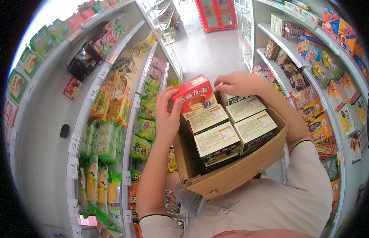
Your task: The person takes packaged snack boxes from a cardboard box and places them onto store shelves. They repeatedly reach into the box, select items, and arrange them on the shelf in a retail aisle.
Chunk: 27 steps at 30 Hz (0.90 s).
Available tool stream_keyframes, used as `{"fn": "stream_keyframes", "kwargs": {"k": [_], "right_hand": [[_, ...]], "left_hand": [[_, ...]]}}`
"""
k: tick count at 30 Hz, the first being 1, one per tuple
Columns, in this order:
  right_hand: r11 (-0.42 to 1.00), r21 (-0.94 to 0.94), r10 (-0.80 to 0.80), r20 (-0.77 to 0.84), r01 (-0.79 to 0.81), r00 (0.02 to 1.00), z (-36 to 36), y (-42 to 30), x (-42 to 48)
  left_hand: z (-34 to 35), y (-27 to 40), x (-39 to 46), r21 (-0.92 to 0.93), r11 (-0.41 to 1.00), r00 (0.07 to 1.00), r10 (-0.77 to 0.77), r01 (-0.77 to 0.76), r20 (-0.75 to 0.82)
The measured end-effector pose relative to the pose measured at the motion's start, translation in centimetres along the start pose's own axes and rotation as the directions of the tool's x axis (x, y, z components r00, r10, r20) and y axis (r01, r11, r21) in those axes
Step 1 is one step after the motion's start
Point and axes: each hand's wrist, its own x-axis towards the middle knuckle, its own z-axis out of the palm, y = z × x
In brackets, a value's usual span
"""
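Note:
An open cardboard carton [232, 181] rests against the front of my body, holding several cream and dark snack boxes [217, 139]. My left hand [169, 110] grips the left side of a red and cream box of chocolate pies [198, 96], which stands tilted above the carton's far left part. My right hand [235, 83] is at the carton's far edge, beside the red box's upper right corner and over a cream and green box [232, 98]. Its fingers are bent, and whether they hold anything is not clear.
Shelves of packaged snacks run along both sides, with green bags [147, 108] at left and orange packs [317, 128] at right. A small red box [72, 88] and a dark object [64, 131] are on the left shelf. A red glass-doored cabinet [217, 15] stands down the aisle.

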Motion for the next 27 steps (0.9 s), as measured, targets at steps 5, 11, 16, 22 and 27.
{"fn": "stream_keyframes", "kwargs": {"k": [5, 11, 16, 22, 27], "right_hand": [[1.000, -0.025, 0.010, 0.004, -0.010, 1.000, 0.2, -0.2, 0.1], [0.999, -0.041, 0.031, -0.002, -0.031, 1.000, -0.1, -1.0, 0.0], [0.998, -0.048, 0.044, -0.004, -0.044, 0.999, -0.3, -1.3, -0.1], [0.998, -0.008, 0.070, 0.002, -0.070, 0.998, 0.3, -0.3, 0.2], [0.998, -0.041, 0.045, 0.036, -0.043, 0.998, 0.3, 0.1, 0.5]], "left_hand": [[0.6, 0.6, 0.1, 0.016, 0.997, 0.996, 0.076, -0.075, -0.040], [1.0, 1.1, -0.3, -0.046, 0.984, 0.982, 0.165, -0.170, -0.097], [0.9, 0.2, -0.4, -0.041, 0.978, 0.978, 0.204, -0.206, -0.043], [0.7, 1.2, -2.3, 0.113, 0.958, 0.965, 0.260, -0.263, 0.037], [1.5, 1.8, -4.1, -0.059, 0.993, 0.993, 0.104, -0.101, 0.054]]}}
